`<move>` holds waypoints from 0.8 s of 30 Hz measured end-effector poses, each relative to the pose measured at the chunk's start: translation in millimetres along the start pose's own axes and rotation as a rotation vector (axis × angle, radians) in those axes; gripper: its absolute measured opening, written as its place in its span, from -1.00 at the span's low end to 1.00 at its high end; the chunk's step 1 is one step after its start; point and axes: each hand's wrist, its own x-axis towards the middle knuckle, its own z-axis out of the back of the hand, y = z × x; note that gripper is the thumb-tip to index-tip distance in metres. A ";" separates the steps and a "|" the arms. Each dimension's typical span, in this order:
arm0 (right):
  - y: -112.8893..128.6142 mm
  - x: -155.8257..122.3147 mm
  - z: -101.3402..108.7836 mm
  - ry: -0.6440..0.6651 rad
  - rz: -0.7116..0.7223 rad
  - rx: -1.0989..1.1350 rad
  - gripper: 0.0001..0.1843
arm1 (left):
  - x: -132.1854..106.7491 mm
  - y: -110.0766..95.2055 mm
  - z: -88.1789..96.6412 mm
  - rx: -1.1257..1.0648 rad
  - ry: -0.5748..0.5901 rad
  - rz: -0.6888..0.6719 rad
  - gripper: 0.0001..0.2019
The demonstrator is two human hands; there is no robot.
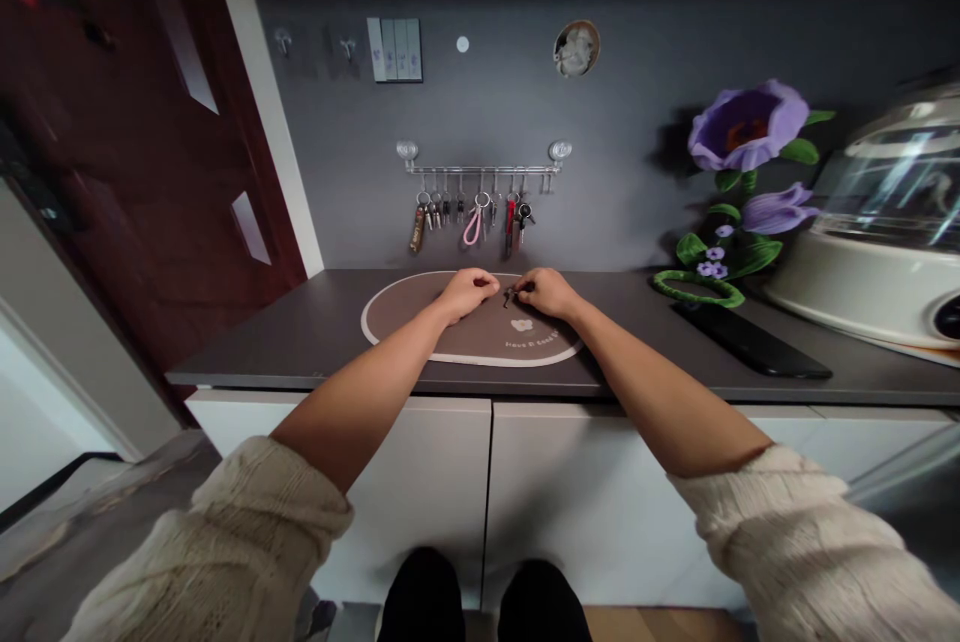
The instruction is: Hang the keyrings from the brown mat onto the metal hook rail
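My right hand (549, 293) is over the brown mat, its fingers pinched on a small set of dark keys (509, 297) at their tips. Just left of it, my left hand (468, 295) is closed, thumb and fingertips together; whatever may be in that pinch is too small to make out. Beneath both hands lies the oval mat (405, 322) with a pale rim, a white flower print and lettering. On the wall behind, a clear hook rail (480, 169) carries several keys, a pink loop strap (473, 225), a brown key fob (417, 229) and a red strap (510, 217).
To the right, a black phone-like slab (757, 342) lies by purple artificial flowers (750, 127) with a green ring base. A cream appliance (847, 272) with a clear top stands beyond. White cabinet doors (420, 482) are below the dark counter (285, 322).
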 end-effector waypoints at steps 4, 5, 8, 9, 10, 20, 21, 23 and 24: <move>0.8 -0.5 1.3 -0.014 0.008 -0.004 -0.84 | 0.3 -0.5 -0.6 -0.028 0.007 -0.014 -0.88; 1.4 -0.9 1.9 -0.018 0.001 0.007 -0.85 | 0.4 -0.5 -0.7 -0.033 0.010 -0.018 -0.88; 3.8 -2.8 4.1 -0.033 -0.019 0.061 -0.87 | 1.5 0.6 -0.9 -0.029 -0.006 -0.040 -0.87; 4.7 -3.4 4.9 -0.039 -0.018 0.084 -0.88 | 2.1 1.2 -0.8 -0.027 -0.016 -0.051 -0.87; 5.6 -3.9 5.6 -0.042 -0.016 0.107 -0.88 | 2.7 1.9 -0.7 -0.026 -0.025 -0.063 -0.86; 3.8 -1.4 3.2 -0.090 0.049 0.357 -0.78 | 4.5 2.2 -0.2 0.002 -0.014 -0.154 -0.84; 3.9 -1.3 3.3 -0.091 0.057 0.384 -0.78 | 4.4 1.9 0.0 0.004 -0.012 -0.156 -0.84; 5.1 -1.4 4.2 -0.089 0.079 0.445 -0.76 | 4.3 1.5 0.2 0.002 -0.009 -0.155 -0.84; 5.9 -1.6 4.7 -0.089 0.088 0.477 -0.75 | 4.3 1.4 0.3 -0.006 -0.008 -0.154 -0.83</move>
